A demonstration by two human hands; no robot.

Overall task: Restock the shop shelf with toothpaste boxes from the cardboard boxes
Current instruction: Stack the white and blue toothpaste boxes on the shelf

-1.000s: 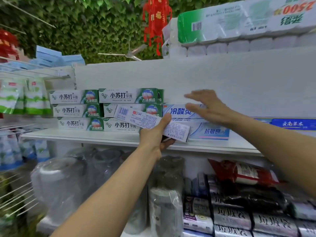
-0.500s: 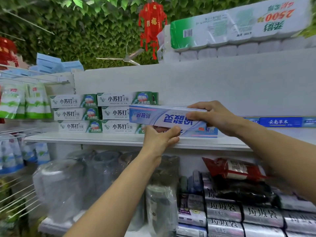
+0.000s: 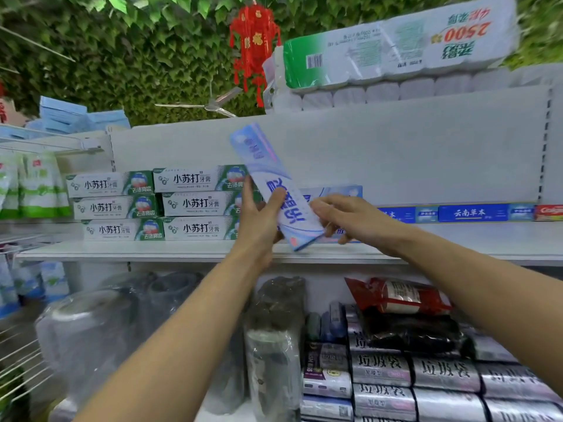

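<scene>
Shop: white shelving stands before a leafy wall (image 3: 122,56), with a red lantern (image 3: 254,41) hanging above and a toilet roll pack (image 3: 396,47) on top
Landmark: the green stack (image 3: 189,205) of toothpaste boxes, three high, at the left of the shelf (image 3: 182,252)
Toothpaste box (image 3: 268,178): pale blue, held in the air and overlapping the right edge of the green stack; steeply tilted, its upper end leaning up and left and its lower end just above the shelf's front lip
Left hand (image 3: 259,220): grips the toothpaste box at its middle, thumb on the side nearer the green stack and fingers curled over the printed face
Right hand (image 3: 344,217): right of the green stack, at the box's lower end, with its fingers bent; they seem to touch the corner, but whether they pinch it I cannot tell
Pale blue pile (image 3: 335,191): matching boxes lie flat on the shelf just right of the green stack, partly hidden behind the hands
Dark blue boxes (image 3: 469,213): a low row well right of the green stack
Step in hand: probably turning one box to the right facing before shelving it
Next move: bring the box level with its print upright, then set it on the pale blue pile, flush beside the green stack
</scene>
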